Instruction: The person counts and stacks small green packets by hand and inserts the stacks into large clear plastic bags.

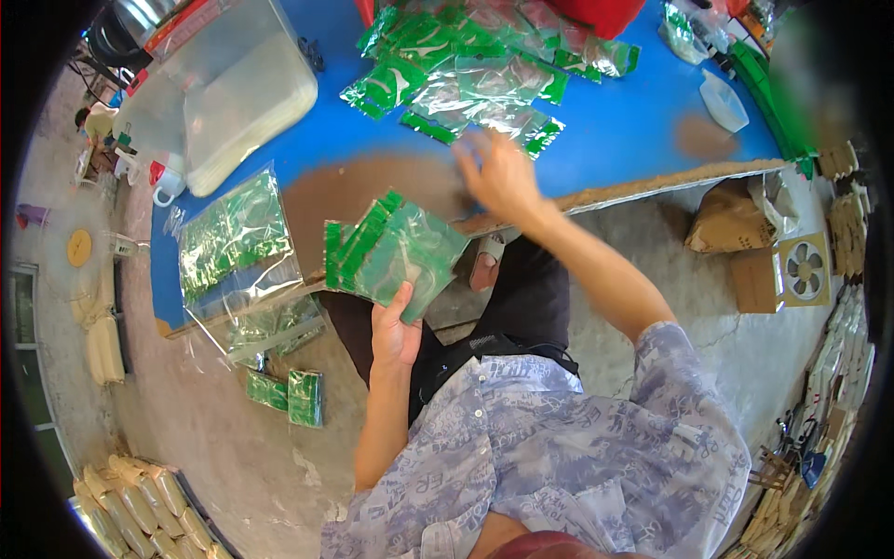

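My left hand (399,331) is closed on a fanned stack of small green-edged clear plastic packets (396,252), thumb on top, just off the table's near edge. Over that edge, my right hand (503,177) is slightly blurred, its fingers apart and nothing visible in them. Its fingertips are close to the near side of a loose pile of similar packets (484,79) on the blue table (596,130). Several of these show a white curved shape.
Left on the table lies a large clear bag (237,242) of green packets, overhanging the edge. Behind it stand a translucent bin (247,102) and a white-and-red cup (168,182). Green bundles (303,396) lie lower left. A cardboard box (754,279) and fan (803,268) stand right.
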A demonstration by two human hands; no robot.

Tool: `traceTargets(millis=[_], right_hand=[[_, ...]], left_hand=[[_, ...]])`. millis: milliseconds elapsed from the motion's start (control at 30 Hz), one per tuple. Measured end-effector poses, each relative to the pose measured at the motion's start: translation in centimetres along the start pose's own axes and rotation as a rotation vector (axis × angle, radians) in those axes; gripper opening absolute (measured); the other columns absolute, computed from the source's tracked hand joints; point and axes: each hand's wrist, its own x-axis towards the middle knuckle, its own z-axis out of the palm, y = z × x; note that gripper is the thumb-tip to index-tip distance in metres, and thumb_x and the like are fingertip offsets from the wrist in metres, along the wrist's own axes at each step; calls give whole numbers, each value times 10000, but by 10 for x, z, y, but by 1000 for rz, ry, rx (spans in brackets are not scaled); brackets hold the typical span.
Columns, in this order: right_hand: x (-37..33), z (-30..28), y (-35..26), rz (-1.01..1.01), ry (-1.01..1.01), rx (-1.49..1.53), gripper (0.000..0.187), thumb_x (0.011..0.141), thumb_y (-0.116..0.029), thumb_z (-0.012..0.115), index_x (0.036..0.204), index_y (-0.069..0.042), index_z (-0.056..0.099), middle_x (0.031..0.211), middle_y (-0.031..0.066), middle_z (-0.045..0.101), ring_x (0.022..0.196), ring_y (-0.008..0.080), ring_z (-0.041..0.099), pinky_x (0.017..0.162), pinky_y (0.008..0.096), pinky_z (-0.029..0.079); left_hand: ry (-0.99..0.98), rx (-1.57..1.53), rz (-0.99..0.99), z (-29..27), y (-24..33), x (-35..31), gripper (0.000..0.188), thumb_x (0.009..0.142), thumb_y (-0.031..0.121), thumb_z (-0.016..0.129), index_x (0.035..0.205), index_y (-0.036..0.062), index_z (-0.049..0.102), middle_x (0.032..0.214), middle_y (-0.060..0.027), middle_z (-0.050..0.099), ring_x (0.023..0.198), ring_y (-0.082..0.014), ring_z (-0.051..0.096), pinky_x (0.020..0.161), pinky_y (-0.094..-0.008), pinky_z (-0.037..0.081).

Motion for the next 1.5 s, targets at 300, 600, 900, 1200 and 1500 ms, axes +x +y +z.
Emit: traceTargets(millis=[300, 600, 900, 1200, 1500], right_hand=[[-42, -7, -11, -514, -343, 359, 232, 944, -197, 620, 970, 33, 632, 1026, 207, 647, 956, 386, 622, 814, 457, 504], [79, 38, 62, -655, -93, -396, 321, 896, -180, 552, 1151, -5, 640, 1163, 200, 619, 1213, 402, 518, 1106, 475, 373], [20, 14, -24, -425, -487, 341, 247, 856, -129, 571, 1035, 14, 664, 1044, 224, 657, 1024, 394, 619, 935, 444, 489], [1, 3, 34, -776, -248, 7, 213, 887, -190, 620, 1059, -77, 678, 1081, 138, 625, 1063, 340, 572, 928, 467, 456], [87, 7, 108, 193, 43, -406, 562, 923, -490, 583, 1152, 20, 638, 1251, 266, 583, 1225, 439, 498, 997, 590, 391]], left_hand=[[-89, 55, 4, 8, 23, -21, 518, 919, 5, 635, 1400, 35, 446, 1309, -87, 582, 1201, -222, 583, 1028, -393, 483], [11, 92, 34, -7, 8, -23, 578, 886, 13, 674, 1415, 23, 441, 1364, -97, 556, 1272, -236, 534, 1118, -407, 400], [51, -77, 8, 2, 6, -12, 463, 949, 48, 616, 1386, 10, 467, 1356, -98, 568, 1248, -234, 555, 1076, -401, 446], [-20, -21, 10, 2, 5, -11, 496, 913, 41, 647, 1375, 14, 469, 1310, -87, 583, 1214, -225, 571, 1060, -391, 457], [-5, 36, -21, 1, 0, -9, 548, 903, 39, 629, 1416, 31, 435, 1355, -99, 556, 1250, -269, 545, 1088, -439, 429]])
